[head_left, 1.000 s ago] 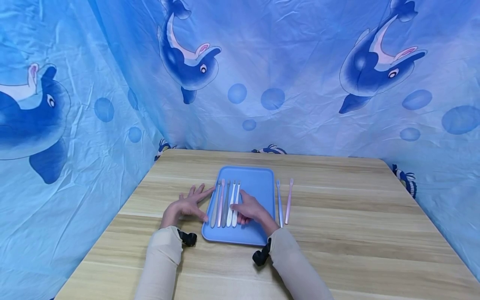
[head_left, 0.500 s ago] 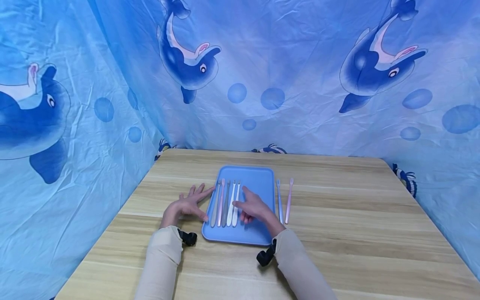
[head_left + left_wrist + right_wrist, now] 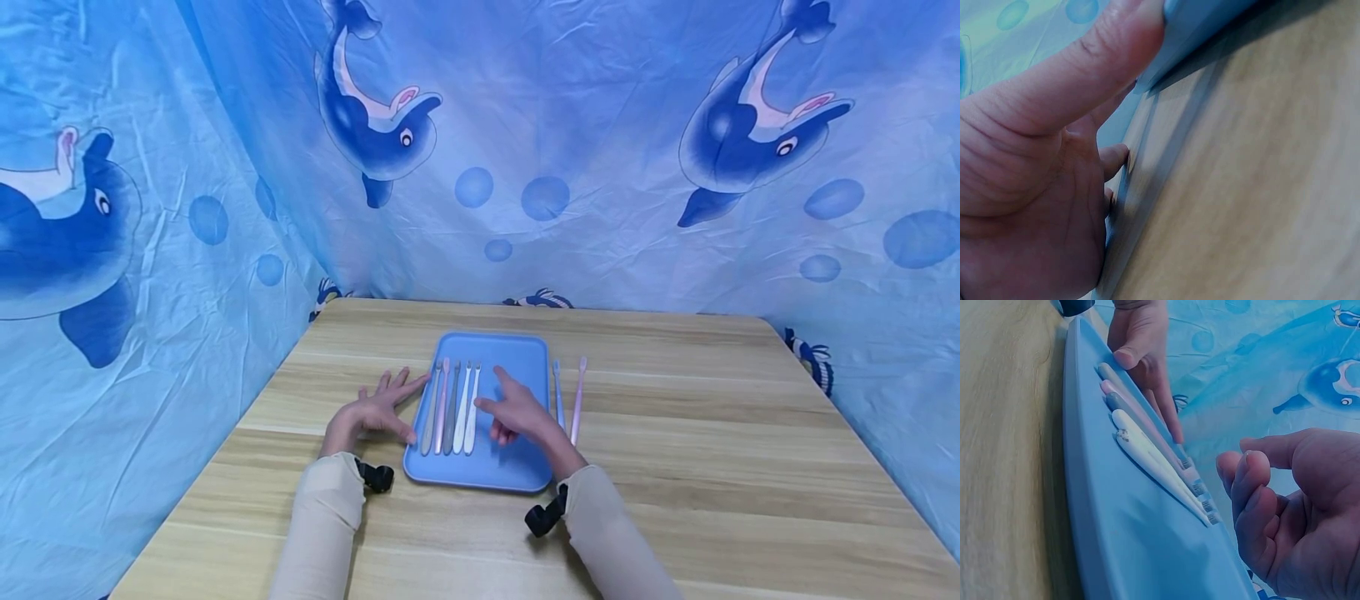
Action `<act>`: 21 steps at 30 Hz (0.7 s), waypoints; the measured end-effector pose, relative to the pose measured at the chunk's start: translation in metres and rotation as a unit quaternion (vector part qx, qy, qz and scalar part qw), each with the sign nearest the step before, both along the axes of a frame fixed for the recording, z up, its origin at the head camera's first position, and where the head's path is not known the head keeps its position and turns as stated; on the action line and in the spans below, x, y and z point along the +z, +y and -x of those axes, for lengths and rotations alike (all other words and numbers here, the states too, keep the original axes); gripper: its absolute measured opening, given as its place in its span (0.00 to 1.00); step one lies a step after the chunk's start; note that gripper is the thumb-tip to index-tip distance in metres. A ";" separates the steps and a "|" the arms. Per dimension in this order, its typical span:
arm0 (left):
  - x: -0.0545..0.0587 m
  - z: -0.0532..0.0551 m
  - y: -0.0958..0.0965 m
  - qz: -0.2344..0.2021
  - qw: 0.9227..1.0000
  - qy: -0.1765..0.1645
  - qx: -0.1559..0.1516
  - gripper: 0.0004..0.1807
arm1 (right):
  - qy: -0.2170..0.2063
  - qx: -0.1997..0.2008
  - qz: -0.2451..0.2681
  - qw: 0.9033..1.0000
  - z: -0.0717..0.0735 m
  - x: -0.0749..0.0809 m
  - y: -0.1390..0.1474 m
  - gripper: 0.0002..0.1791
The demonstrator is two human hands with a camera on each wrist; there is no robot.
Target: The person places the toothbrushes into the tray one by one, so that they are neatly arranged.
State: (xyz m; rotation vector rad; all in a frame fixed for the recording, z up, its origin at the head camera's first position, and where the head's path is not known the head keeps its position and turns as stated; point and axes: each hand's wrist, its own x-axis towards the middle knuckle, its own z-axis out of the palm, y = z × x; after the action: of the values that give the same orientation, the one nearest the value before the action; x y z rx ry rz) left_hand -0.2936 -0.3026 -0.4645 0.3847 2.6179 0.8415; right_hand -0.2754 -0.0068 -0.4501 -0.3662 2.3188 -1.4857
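A blue tray holds several toothbrushes lying side by side: a beige-grey toothbrush, a pink one, a dark grey toothbrush and two white ones, the rightmost white toothbrush nearest the tray's middle. My left hand is spread at the tray's left side, thumb and index finger touching its rim. Over the tray, just right of the white toothbrushes, hovers my right hand holding nothing. Its index finger and thumb stretch out while the other fingers curl loosely, as the right wrist view shows.
On the wooden table, right of the tray, lie a blue toothbrush and a pink toothbrush, partly covered by my right forearm. A blue curtain printed with dolphins hangs behind the table and at its sides.
My right hand has let go of the rightmost white toothbrush and shifted right, away from it. The left hand, the tray and the toothbrushes have stayed in place.
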 end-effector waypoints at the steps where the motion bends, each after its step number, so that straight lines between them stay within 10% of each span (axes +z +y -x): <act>1: 0.000 0.000 0.000 0.000 1.000 0.000 0.000 0.73 | 0.000 -0.002 0.000 1.000 0.000 0.000 0.001 0.47; 21: -0.001 0.001 -0.001 0.000 1.000 -0.003 0.004 0.72 | -0.006 -0.030 0.003 1.000 -0.001 -0.001 0.030 0.48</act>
State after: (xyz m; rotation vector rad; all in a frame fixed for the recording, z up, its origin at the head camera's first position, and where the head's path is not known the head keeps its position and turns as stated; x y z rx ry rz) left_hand -0.2949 -0.3033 -0.4660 0.3722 2.6151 0.8442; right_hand -0.2748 0.0235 -0.4515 -0.2914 2.3360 -1.5177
